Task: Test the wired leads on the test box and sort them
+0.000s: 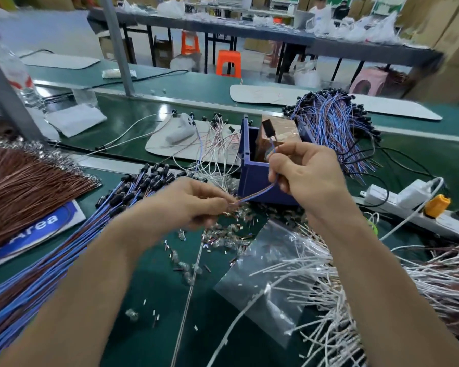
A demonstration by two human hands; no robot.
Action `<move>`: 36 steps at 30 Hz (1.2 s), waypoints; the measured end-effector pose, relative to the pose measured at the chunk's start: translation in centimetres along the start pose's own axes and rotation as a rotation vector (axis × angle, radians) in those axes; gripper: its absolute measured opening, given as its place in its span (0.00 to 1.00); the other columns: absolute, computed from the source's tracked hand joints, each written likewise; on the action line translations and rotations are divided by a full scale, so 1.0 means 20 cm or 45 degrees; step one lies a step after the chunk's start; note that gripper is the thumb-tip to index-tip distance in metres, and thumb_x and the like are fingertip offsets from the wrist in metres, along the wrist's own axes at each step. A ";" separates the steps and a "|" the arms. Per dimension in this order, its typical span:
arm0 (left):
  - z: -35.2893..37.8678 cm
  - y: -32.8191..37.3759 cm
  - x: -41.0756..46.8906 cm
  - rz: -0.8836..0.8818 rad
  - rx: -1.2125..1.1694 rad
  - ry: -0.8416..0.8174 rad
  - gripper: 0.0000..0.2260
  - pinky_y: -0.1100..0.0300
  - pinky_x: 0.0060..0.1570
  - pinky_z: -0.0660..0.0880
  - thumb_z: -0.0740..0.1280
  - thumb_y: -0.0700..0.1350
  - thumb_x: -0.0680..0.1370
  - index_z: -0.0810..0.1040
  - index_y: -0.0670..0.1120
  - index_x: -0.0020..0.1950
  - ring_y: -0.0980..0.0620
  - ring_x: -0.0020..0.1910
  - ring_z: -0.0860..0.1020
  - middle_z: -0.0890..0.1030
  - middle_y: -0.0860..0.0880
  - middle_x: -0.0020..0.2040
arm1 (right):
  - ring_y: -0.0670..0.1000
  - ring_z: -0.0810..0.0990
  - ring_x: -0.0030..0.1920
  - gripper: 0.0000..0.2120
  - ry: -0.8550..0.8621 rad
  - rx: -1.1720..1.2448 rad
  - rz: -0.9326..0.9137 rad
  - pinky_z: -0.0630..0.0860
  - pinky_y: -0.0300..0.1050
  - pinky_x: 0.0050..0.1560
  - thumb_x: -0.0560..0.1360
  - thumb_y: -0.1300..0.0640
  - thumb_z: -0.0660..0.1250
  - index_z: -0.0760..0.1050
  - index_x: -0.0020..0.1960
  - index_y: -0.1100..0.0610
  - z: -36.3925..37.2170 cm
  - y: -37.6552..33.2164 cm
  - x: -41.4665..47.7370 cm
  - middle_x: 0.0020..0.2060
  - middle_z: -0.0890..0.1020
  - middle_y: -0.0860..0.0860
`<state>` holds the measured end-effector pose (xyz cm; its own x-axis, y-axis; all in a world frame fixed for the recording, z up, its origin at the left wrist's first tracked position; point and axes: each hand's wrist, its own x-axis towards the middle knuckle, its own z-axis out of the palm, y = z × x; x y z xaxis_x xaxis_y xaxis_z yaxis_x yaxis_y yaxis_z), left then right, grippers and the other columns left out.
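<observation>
forearms [96, 287] noted first, bare, stretched low over the green bench [154, 274]. head view, the only one supplied: the left hand [194, 205] pinches the tail end of one blue-and-brown lead [260, 192] between thumb and fingertips. the right hand [305, 176] pinches the same lead further up, fingers curled round it, so both grips are narrow and occupied. the lead's black head [268, 127] stands above the right hand, at or just beside the copper-coloured test box [284, 128] seated in the blue bin [252, 178]; contact cannot be confirmed. assessment: the lead is very light, thin and limp, likely to sag or swing if held at one point only, and its tail tip is too small to inspect. it is best gripped close behind the head for steering, with the tail kept lightly taut. like leads lie in a left bundle [64, 239] and a far bundle [334, 123] beyond the bin.
</observation>
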<state>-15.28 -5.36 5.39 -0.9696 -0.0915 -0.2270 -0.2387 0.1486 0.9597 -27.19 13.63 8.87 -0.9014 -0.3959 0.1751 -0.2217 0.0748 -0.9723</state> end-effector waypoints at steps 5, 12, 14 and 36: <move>-0.26 0.10 -0.17 -0.126 0.616 0.180 0.06 0.62 0.29 0.68 0.74 0.51 0.77 0.88 0.58 0.41 0.54 0.26 0.72 0.82 0.50 0.29 | 0.45 0.74 0.28 0.08 -0.075 -0.382 -0.165 0.70 0.42 0.32 0.80 0.62 0.68 0.81 0.42 0.55 0.02 -0.13 0.10 0.30 0.81 0.51; -0.29 0.23 -0.05 -0.193 1.238 0.645 0.07 0.61 0.34 0.75 0.73 0.59 0.75 0.84 0.64 0.37 0.59 0.33 0.79 0.81 0.62 0.29 | 0.43 0.74 0.30 0.08 -0.423 -1.359 -0.330 0.63 0.31 0.17 0.81 0.52 0.65 0.83 0.49 0.50 0.33 -0.33 0.26 0.37 0.82 0.45; -0.33 0.25 0.04 -0.251 1.249 0.726 0.06 0.57 0.43 0.80 0.73 0.57 0.75 0.85 0.60 0.40 0.55 0.37 0.81 0.83 0.58 0.36 | 0.51 0.79 0.37 0.09 -0.501 -1.440 -0.358 0.77 0.35 0.30 0.80 0.54 0.65 0.82 0.49 0.57 0.42 -0.37 0.38 0.41 0.83 0.51; -0.47 0.07 0.34 -0.103 0.583 0.950 0.06 0.60 0.38 0.77 0.73 0.48 0.73 0.87 0.59 0.41 0.57 0.40 0.82 0.85 0.58 0.38 | 0.55 0.83 0.51 0.17 -0.634 -1.240 -0.266 0.82 0.51 0.55 0.74 0.68 0.64 0.84 0.55 0.53 0.62 -0.16 0.44 0.51 0.85 0.54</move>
<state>-21.76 -15.05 6.67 -0.6988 -0.7147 0.0298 -0.4584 0.4794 0.7483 -29.77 -1.40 11.53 -0.6107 -0.7914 0.0267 -0.7458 0.5635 -0.3554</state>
